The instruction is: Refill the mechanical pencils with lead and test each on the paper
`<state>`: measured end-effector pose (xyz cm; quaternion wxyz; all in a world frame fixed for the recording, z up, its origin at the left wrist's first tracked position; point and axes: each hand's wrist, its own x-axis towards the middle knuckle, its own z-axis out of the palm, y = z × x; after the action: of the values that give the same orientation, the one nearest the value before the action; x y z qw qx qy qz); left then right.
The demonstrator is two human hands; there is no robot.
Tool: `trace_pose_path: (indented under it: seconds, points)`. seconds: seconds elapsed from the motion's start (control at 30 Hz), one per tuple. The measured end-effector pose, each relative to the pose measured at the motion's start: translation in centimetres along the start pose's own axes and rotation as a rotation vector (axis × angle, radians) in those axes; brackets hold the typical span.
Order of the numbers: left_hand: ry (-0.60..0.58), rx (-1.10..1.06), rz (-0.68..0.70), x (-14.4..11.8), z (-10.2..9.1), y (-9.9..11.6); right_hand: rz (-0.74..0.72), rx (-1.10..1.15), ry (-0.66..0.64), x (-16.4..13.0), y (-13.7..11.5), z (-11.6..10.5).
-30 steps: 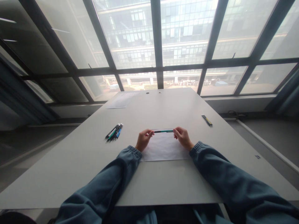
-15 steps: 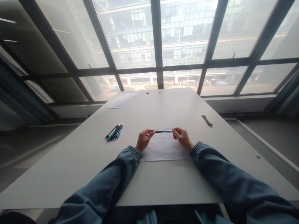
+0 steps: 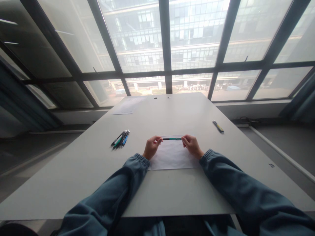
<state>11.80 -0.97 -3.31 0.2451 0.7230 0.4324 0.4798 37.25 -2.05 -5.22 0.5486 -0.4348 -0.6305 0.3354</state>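
The person sits at a long pale surface (image 3: 172, 196) facing a wall of tall windows (image 3: 194, 36), both arms in blue-grey sleeves stretched forward. Between the two hands a slim pen (image 3: 172, 139) with a dark and teal barrel lies level, held just above a white sheet of paper (image 3: 172, 157) that lies flat in front of the person. The left hand (image 3: 152, 147) pinches the pen's left end, its fingers (image 3: 158, 140) closed narrow around the tip, and the right hand (image 3: 192, 144) grips the right end the same way, fingers curled tight on the barrel. The heels of both hands rest at the side edges of the paper. Off to the left, well apart from the hands, a small cluster of pens (image 3: 120, 139) lies loose on the surface, dark, green and blue ones side by side. Far to the right a single pen with yellow on it (image 3: 218, 126) lies alone. At the far left end another sheet (image 3: 128, 106) lies near the window
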Motion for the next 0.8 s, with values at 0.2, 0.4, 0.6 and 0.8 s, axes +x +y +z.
trace_pose_path:
  seconds: [0.2,0.4,0.6,0.8]
  points:
    - [-0.026,0.036,0.002,-0.04,0.03,-0.02,0.003,0.005,-0.013,-0.08,-0.23,0.01]
    - [-0.076,0.104,0.025,-0.16,0.0,-0.09,0.009,0.003,-0.037,-0.16,-0.35,-0.02]
    - [-0.093,0.111,0.024,-0.18,-0.05,-0.1,0.002,-0.012,-0.071,-0.2,-0.34,-0.11]
    - [-0.105,0.081,0.021,-0.28,-0.01,-0.17,-0.01,0.011,-0.074,-0.28,-0.34,-0.16]
